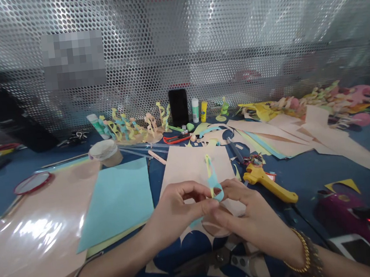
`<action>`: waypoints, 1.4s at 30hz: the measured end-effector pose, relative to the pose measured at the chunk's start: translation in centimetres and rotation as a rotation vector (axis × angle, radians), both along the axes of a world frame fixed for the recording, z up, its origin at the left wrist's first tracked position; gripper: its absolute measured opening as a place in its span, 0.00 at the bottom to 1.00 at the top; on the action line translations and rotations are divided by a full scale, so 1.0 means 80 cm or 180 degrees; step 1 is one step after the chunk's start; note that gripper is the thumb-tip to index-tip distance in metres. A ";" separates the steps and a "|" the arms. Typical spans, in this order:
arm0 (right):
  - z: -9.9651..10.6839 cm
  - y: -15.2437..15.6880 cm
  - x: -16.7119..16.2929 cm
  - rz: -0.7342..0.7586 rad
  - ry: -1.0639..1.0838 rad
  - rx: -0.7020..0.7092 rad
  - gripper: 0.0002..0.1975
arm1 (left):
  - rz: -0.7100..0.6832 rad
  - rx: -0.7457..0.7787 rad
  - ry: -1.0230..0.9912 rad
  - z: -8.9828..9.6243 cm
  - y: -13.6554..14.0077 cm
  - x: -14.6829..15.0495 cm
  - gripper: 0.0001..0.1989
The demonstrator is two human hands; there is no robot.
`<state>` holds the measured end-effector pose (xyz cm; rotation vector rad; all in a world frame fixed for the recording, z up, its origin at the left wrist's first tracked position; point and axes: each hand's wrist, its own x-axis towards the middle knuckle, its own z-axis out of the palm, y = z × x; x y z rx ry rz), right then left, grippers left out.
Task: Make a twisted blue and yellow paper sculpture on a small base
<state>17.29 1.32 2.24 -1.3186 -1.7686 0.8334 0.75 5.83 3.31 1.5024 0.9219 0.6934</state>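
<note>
Above a pale paper sheet point(180, 161), both hands meet around a small curled paper piece point(214, 181), light blue with a yellow strip. My left hand point(185, 206) pinches its lower end between thumb and fingers. From the other side, my right hand point(245, 207) has its fingertips closed on the blue curl. Under the hands lie pale paper offcuts point(195, 236) with curved cut edges. Scissors point(222, 258) rest close below, partly shadowed. Right of the hands is a yellow-handled glue gun point(265, 180).
Blue paper point(119, 202) and a shiny plastic-covered sheet point(42, 224) lie left, near a white tub point(105, 152). Curly paper figures point(131, 128), a phone point(179, 107) and glue sticks point(195, 110) stand behind. Paper scraps point(333, 101) and a purple tool point(348, 214) occupy the right.
</note>
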 end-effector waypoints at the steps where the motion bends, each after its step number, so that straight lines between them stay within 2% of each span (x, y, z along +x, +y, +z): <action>1: 0.000 0.000 0.000 0.0004 0.0049 -0.0045 0.03 | -0.0016 -0.0080 -0.0037 -0.001 0.000 0.000 0.06; 5: -0.001 0.000 0.003 0.0006 0.0185 -0.0136 0.03 | -0.0146 -0.0208 -0.0074 -0.004 0.002 -0.001 0.06; 12: -0.005 0.003 0.005 -0.0205 0.0150 -0.0024 0.03 | 0.0358 0.0633 0.0249 0.003 -0.004 0.001 0.08; 17: -0.005 0.002 0.006 -0.0233 0.0144 0.0092 0.03 | 0.0369 0.0976 0.0525 0.006 -0.009 0.002 0.03; 21: -0.006 0.003 0.007 -0.0300 0.0091 0.0158 0.03 | 0.0278 0.0887 0.0392 0.005 -0.006 0.001 0.05; 26: -0.006 0.006 0.008 -0.0326 0.0096 0.0031 0.05 | 0.0309 0.0773 0.0189 0.003 -0.004 0.001 0.05; 32: -0.005 0.004 0.009 -0.0369 0.0091 -0.0032 0.06 | 0.0462 0.0617 0.0439 0.005 -0.006 -0.002 0.07; 38: -0.006 0.003 0.012 -0.0410 0.0043 0.0030 0.06 | 0.0205 0.0764 0.0225 0.006 -0.003 -0.003 0.04; 42: -0.005 0.003 0.011 -0.0409 -0.0014 0.0128 0.06 | 0.0155 0.0595 0.0305 0.005 -0.003 -0.002 0.05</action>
